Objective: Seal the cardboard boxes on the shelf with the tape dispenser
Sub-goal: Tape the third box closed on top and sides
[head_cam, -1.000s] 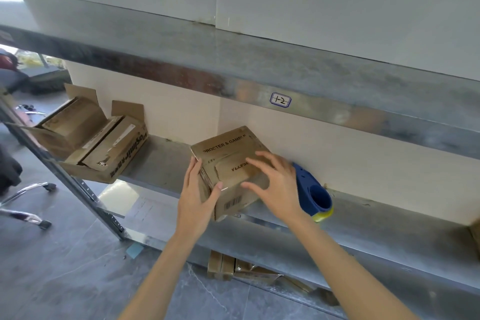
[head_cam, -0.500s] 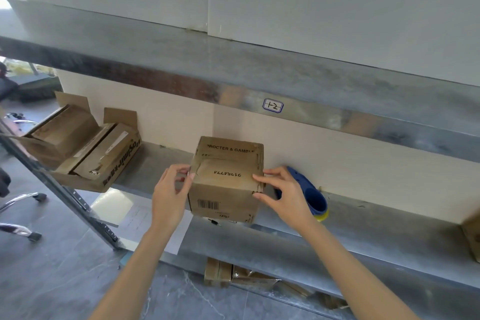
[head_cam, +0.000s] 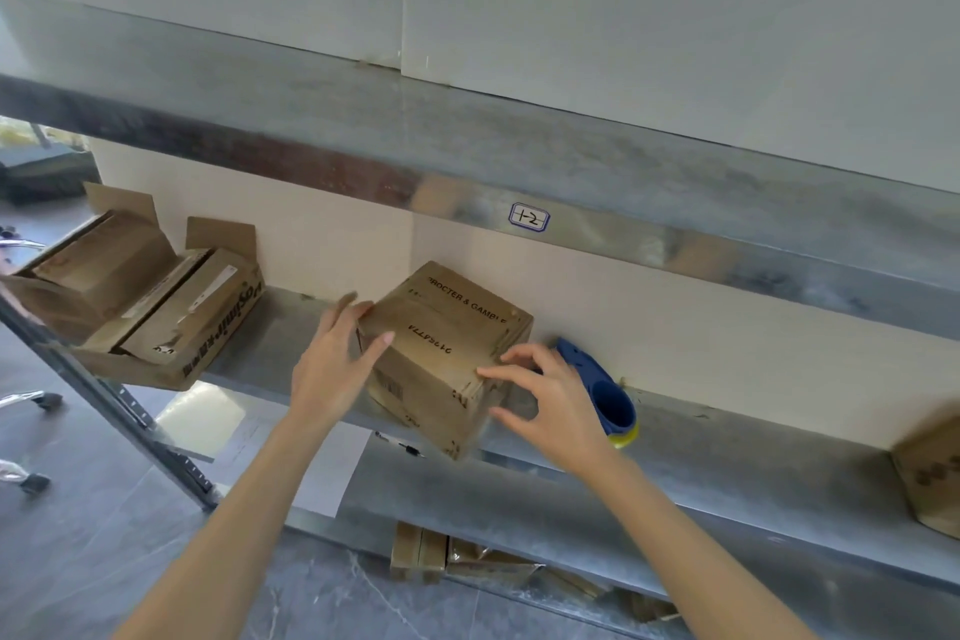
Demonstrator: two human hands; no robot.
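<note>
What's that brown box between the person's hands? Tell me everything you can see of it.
The cardboard box is small, brown and scuffed, top flaps closed, no tape visible. Black print reads PROCTER & GAMBLE, plus a number; a barcode marks one side. It is turned cornerwise on the metal shelf, one corner overhanging the front edge. The left hand grips its left corner; the right hand pinches its right edge. A blue tape dispenser lies beside it.
</note>
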